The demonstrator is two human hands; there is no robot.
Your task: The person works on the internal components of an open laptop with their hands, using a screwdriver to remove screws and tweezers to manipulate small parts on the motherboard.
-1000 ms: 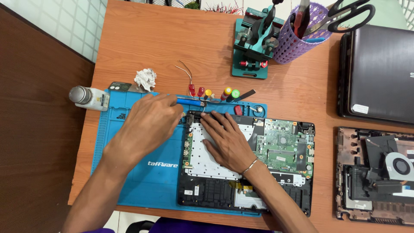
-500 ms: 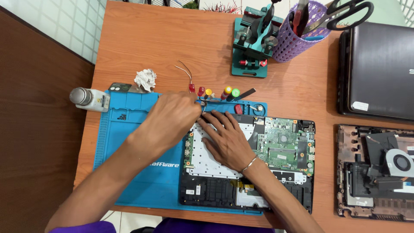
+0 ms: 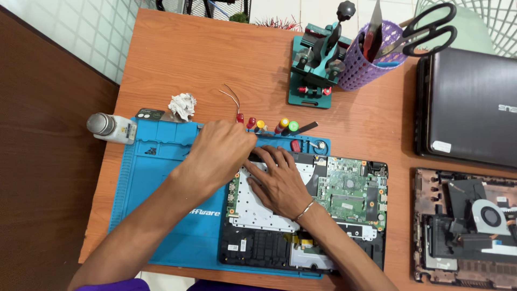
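An opened laptop base [image 3: 344, 237] lies on a blue work mat [image 3: 156, 183], with its green circuit board [image 3: 350, 188] and a white metal plate [image 3: 253, 210] bare. My left hand [image 3: 221, 153] is over the base's upper left corner. Its fingers are curled around a thin tool, and only the dark tip shows. My right hand [image 3: 280, 180] lies flat on the white plate with its fingers spread, its fingertips next to my left hand. A metal bangle [image 3: 304, 209] circles my right wrist.
Several colour-capped screwdrivers [image 3: 269, 126] line the mat's far edge. A crumpled tissue [image 3: 183, 105] and a white bottle [image 3: 110, 128] lie at the left. A teal vise [image 3: 318, 64], a purple cup with scissors [image 3: 371, 56], a shut laptop [image 3: 468, 108] and another stripped laptop [image 3: 468, 226] are at the right.
My left hand has moved right along the mat's far edge to the laptop's upper left corner, close against my right fingertips. My right hand has stayed on the plate.
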